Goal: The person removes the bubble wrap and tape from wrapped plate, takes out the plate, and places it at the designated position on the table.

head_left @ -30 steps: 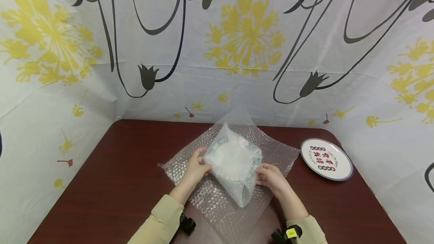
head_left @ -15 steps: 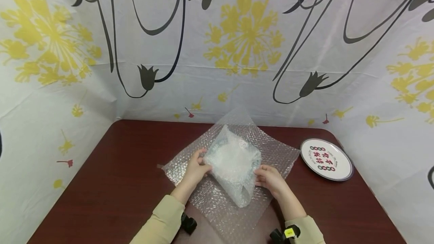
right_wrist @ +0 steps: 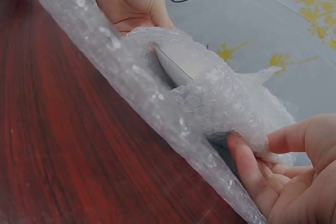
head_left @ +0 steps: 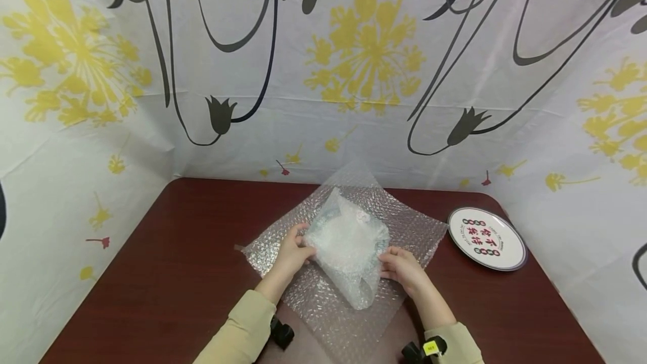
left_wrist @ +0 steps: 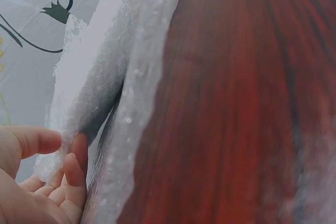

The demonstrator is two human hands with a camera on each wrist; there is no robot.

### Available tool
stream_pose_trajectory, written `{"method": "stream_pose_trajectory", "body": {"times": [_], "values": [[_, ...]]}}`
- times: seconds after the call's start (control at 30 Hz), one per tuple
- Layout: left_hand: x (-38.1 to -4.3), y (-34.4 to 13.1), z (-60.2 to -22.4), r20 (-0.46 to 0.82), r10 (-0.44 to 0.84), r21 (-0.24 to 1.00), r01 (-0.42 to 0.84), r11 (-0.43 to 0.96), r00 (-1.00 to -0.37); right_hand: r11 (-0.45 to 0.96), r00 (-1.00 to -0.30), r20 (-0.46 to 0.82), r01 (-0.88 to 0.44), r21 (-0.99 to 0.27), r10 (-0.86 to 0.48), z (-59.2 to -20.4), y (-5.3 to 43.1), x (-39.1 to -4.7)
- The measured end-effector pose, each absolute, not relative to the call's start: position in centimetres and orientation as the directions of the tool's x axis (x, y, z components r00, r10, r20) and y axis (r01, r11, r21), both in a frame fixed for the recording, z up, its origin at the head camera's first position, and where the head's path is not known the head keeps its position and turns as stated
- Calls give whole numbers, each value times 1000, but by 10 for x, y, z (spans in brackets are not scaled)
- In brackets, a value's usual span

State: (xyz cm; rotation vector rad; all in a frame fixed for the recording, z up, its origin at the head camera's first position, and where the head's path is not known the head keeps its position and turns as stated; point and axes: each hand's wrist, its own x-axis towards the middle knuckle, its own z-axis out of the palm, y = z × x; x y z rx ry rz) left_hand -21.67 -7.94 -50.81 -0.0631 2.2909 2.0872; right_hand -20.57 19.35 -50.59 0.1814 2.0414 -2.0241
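Observation:
A plate wrapped in bubble wrap is held over the middle of the table. Its left edge is pinched between the thumb and fingers of my left hand, its right edge by my right hand. Through a gap in the folded wrap, the right wrist view shows the plate's pale rim. Beneath the bundle, a larger bubble wrap sheet lies spread with one corner toward me. In the left wrist view, the left hand's fingertips are tucked under the bundle's edge.
A round white plate with red lettering and a dark rim lies at the right side of the dark red table. Behind the table hangs a white cloth with yellow and grey flowers. The sheet's far corner reaches the table's back edge.
The right hand and sleeve have shifted very slightly left, and the wrapped plate's top corner sits a touch lower. Both hands keep the same hold.

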Motion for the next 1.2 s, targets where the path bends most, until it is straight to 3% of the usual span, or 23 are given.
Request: {"method": "stream_pose_trajectory", "body": {"times": [0.93,1.2], "values": [[-216,-81,-510,-36,37,987,-30,159,-999,161,-967,-252,244,-956,-28,-502,191,-202],[-215,-81,-507,-55,39,983,-47,178,-998,193,-969,-229,207,-959,-95,-495,195,-200]]}}
